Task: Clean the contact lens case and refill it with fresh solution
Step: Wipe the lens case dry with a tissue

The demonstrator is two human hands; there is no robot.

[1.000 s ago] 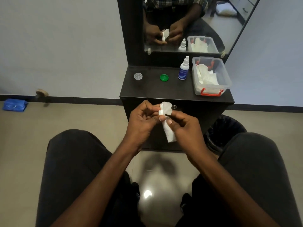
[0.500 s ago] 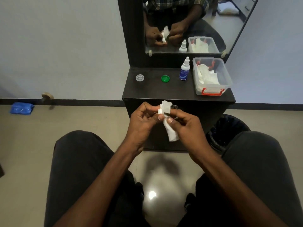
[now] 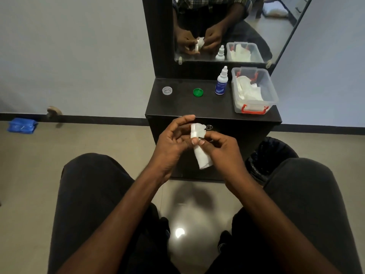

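White tissue [image 3: 202, 159] pinched by right hand [image 3: 223, 151] wipes the case [image 3: 194, 131] (left hand [image 3: 173, 141] fingers curled round it).

Dark trousers [image 3: 94, 194] on both legs, bare forearms, plaid shirt reflected in mirror [image 3: 227, 26]

A blue bag [image 3: 22, 125] lies beside a doorstop [image 3: 53, 111].
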